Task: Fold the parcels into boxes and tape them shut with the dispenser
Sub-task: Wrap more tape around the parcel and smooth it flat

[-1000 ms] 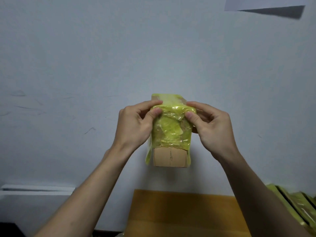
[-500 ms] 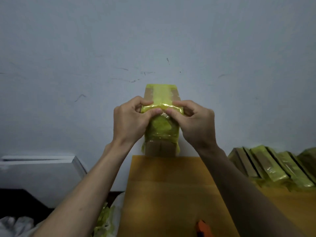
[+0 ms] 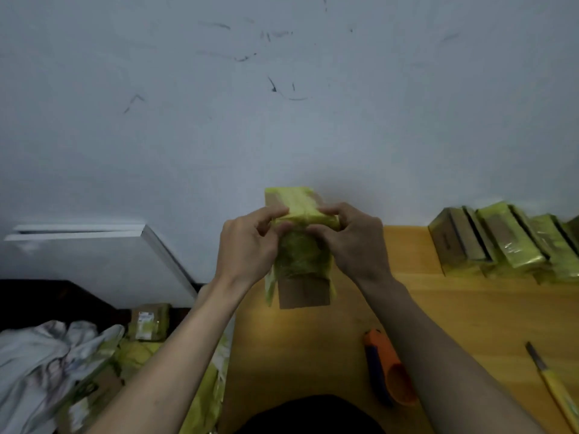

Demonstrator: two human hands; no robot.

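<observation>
Far left, on the floor: crumpled white cloth point(image 3: 40, 361), w/ yellow wrap point(image 3: 138, 352) & a small labelled parcel point(image 3: 149, 321) beside it, all left of the table. A white panel point(image 3: 94, 249) leans at the wall behind them.

Centre: box point(image 3: 300, 245) held up over the far part of the wood table point(image 3: 470, 308), close to the wall point(image 3: 282, 120). Cardboard, mostly wrapped in yellow tape; the near lower face is bare brown. It isn't resting on the table, both hands carry it.

L hand point(image 3: 247, 249) grips the box's left side, fingers curled, thumb & forefinger pinching the tape at the top near edge. R hand point(image 3: 354, 242) mirrors it on the right side, fingers curled round the top edge, thumb pressed onto the tape. Fingertips of both hands nearly meet on the near face.

Right of centre, near edge: orange dispenser point(image 3: 388, 371) w/ a dark blue body lies on the table, partly behind the R forearm, apart from the box.

Far right, near: a knife point(image 3: 551, 380) w/ yellow handle, blade pointing away.

Far right at the wall: a row of taped boxes point(image 3: 507, 242) standing side by side on the table, well apart from the held box.
</observation>
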